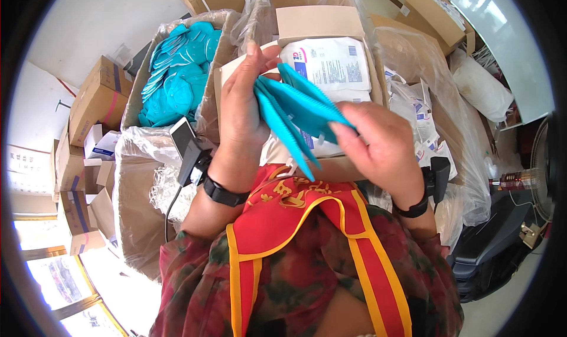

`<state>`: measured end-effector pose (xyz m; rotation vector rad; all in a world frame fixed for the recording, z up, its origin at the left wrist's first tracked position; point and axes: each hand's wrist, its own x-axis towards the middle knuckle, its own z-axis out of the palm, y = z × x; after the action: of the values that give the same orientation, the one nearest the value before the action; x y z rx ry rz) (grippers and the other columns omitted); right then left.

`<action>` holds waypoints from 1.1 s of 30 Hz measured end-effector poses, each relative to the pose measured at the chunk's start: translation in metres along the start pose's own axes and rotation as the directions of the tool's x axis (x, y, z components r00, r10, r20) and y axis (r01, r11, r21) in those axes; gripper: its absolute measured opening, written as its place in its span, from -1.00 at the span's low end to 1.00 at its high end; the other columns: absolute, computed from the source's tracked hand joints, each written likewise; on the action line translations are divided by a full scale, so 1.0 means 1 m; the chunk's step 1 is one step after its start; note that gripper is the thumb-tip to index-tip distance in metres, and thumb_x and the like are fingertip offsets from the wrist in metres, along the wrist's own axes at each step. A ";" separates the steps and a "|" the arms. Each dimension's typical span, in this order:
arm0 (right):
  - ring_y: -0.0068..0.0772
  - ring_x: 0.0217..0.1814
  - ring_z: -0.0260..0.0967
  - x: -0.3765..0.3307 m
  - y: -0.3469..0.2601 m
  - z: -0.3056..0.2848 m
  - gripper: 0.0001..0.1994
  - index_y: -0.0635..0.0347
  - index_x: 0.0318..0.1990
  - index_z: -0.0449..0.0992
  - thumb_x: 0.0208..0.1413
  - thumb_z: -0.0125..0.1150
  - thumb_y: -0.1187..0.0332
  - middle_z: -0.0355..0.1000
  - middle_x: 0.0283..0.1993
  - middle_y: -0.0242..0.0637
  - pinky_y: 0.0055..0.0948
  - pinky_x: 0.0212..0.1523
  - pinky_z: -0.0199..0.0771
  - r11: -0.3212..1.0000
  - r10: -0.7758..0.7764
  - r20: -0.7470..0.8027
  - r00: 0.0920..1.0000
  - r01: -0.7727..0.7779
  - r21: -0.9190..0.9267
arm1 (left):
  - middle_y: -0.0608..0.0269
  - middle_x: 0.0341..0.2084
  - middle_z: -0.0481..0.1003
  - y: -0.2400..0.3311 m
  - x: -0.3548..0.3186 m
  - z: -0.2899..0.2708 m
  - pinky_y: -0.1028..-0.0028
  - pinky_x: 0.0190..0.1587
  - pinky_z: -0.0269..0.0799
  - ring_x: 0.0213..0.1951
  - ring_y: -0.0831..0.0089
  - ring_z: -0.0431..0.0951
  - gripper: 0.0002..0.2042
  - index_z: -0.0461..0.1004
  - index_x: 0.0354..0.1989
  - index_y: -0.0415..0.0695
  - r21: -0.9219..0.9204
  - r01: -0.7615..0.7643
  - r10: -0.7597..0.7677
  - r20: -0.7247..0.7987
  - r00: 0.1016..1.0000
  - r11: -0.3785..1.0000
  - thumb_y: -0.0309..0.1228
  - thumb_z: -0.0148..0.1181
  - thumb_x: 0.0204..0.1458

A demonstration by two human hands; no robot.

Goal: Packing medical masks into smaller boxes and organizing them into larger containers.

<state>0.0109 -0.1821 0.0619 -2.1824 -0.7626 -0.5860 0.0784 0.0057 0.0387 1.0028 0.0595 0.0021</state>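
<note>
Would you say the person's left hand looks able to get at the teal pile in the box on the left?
Probably yes: the teal pile lies uncovered in the open box, though the left hand is against folded teal pieces that the right hand pinches.

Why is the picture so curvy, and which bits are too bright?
Head view: the fisheye bends straight edges, corners go black; head view, lower left: the framed opening is washed-out white; head view, upper right: the glossy panel shows glare.
</note>
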 end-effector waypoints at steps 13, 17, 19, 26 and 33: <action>-0.20 -0.37 0.46 -0.005 0.002 0.020 -0.77 0.22 -0.15 0.51 0.00 0.29 0.46 0.46 -0.40 -0.21 -0.32 -0.33 0.44 0.985 -0.060 0.183 0.981 0.029 0.169 | 0.37 -0.71 0.16 -0.009 -0.012 -0.021 0.43 -0.41 0.40 -0.60 0.50 0.28 -0.58 0.16 -0.64 -0.02 -0.156 0.099 -0.070 0.179 0.981 0.983 -0.10 0.09 0.17; -0.15 -0.32 0.46 -0.005 0.023 0.013 -0.77 0.23 -0.14 0.51 0.05 0.26 0.37 0.46 -0.35 -0.17 -0.28 -0.27 0.44 0.963 -0.003 0.340 0.940 -0.089 0.255 | 0.43 -0.71 0.10 0.025 -0.007 -0.050 0.53 -0.54 0.13 -0.64 0.56 0.13 -0.63 0.17 -0.62 -0.01 -0.007 -0.130 0.130 0.114 0.985 0.991 -0.17 0.11 0.15; -0.08 -0.23 0.44 -0.011 0.060 0.021 -0.73 0.25 -0.14 0.51 0.08 0.24 0.27 0.47 -0.30 -0.13 -0.24 -0.18 0.43 0.977 0.117 0.220 0.969 -0.151 0.148 | 0.41 -0.69 0.12 0.054 -0.007 -0.060 0.55 -0.54 0.09 -0.64 0.57 0.11 -0.64 0.19 -0.61 -0.03 0.075 -0.245 0.242 0.054 0.969 0.967 -0.19 0.12 0.14; -0.04 -0.07 0.34 -0.007 0.131 0.044 -0.71 0.24 -0.19 0.46 0.02 0.28 0.24 0.41 -0.19 -0.15 -0.25 -0.07 0.37 0.967 0.161 0.341 0.926 -0.079 -0.240 | 0.33 -0.62 0.24 0.093 -0.022 -0.079 0.60 -0.51 0.13 -0.59 0.57 0.22 -0.74 0.33 -0.53 -0.18 0.363 -0.406 0.421 0.041 0.906 0.838 -0.33 0.10 0.18; -0.04 -0.22 0.30 -0.003 0.132 0.036 -0.72 0.22 -0.35 0.36 -0.06 0.35 0.29 0.32 -0.34 -0.18 -0.19 -0.21 0.32 0.988 0.124 0.445 0.887 -0.068 -0.141 | 0.37 -0.69 0.27 0.059 -0.015 -0.073 0.61 -0.56 0.07 -0.63 0.62 0.21 -0.75 0.38 -0.60 -0.15 0.372 -0.281 0.272 0.077 0.959 0.885 -0.41 0.18 0.12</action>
<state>0.1034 -0.2285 -0.0274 -2.4927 -0.8664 -0.0637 0.0611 0.0985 0.0499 1.3946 -0.1094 0.2503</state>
